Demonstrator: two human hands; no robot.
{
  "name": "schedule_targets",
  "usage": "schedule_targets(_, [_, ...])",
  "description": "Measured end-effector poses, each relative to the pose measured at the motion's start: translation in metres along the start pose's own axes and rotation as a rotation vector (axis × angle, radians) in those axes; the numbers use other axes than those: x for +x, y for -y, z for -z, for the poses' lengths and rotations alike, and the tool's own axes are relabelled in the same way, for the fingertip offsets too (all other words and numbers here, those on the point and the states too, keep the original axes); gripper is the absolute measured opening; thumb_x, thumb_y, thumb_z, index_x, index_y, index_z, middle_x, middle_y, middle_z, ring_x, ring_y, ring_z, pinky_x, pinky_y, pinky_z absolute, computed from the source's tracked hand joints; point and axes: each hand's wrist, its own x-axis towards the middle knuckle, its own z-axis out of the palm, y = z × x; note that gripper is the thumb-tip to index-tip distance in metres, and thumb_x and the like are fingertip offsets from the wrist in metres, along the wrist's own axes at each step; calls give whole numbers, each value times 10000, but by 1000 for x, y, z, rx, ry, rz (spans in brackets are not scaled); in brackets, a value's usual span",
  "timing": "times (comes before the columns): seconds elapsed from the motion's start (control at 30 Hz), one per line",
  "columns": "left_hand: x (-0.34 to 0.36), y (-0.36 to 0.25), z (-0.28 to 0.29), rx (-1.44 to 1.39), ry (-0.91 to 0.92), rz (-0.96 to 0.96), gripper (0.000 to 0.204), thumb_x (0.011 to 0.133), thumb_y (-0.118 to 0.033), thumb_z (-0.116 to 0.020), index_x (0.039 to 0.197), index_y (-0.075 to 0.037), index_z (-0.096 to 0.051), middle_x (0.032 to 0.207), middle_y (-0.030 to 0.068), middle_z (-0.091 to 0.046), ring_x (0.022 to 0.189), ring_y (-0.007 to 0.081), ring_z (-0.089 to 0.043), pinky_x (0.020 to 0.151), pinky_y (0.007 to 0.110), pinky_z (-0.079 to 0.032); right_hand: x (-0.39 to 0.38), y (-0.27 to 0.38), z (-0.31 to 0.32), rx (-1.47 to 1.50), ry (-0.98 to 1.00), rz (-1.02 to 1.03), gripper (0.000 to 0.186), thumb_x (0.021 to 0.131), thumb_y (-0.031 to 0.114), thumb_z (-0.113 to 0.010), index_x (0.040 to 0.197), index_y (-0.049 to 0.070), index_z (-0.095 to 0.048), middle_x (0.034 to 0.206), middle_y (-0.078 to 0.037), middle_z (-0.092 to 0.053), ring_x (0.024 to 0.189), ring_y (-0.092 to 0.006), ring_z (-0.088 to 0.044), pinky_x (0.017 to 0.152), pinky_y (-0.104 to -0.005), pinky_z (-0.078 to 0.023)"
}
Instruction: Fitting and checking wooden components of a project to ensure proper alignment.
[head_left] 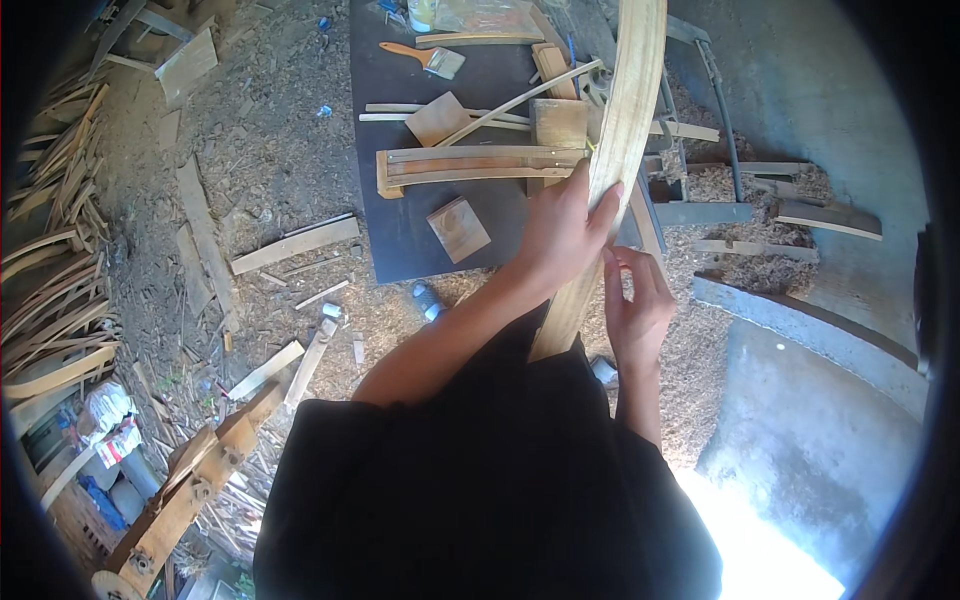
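Note:
A long, pale, slightly curved wooden board [628, 100] runs from the top of the view down to my body, its lower end against my dark shirt. My left hand [563, 225] is closed around it, with the thumb across its face. Beside its right edge, my right hand [640, 300] has thumb and fingertips pinched together at the wood; what they hold is too small to tell. To the left, a wooden frame with curved slats [470, 170] and a square wood block [459, 229] lie on the dark table [400, 240].
A paintbrush [428, 58] and wood offcuts [436, 119] rest farther back on the table. Curved wood strips [55, 310] are piled at far left. Shavings and scraps cover the floor, where a bottle [428, 300] lies. A concrete ledge [800, 325] stands at right.

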Motion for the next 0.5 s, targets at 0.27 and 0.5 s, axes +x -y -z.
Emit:
schedule_targets(0.27, [-32, 10, 0, 106, 103, -64, 267, 969, -168, -687, 1080, 65, -620, 798, 250, -709, 713, 430, -717, 589, 484, -555, -27, 15, 6, -161, 179, 25, 88, 903, 57, -694, 969, 57, -636, 851, -117, -655, 748, -339, -671, 683, -443, -553])
schedule_targets(0.5, [-41, 28, 2, 105, 127, -16, 266, 971, -198, -682, 1022, 60, -640, 764, 262, -702, 708, 448, -709, 598, 501, -552, -44, 4, -10, -93, 184, -31, 84, 916, 61, -676, 975, 66, -617, 851, -133, -639, 756, -359, -658, 681, -463, -544])
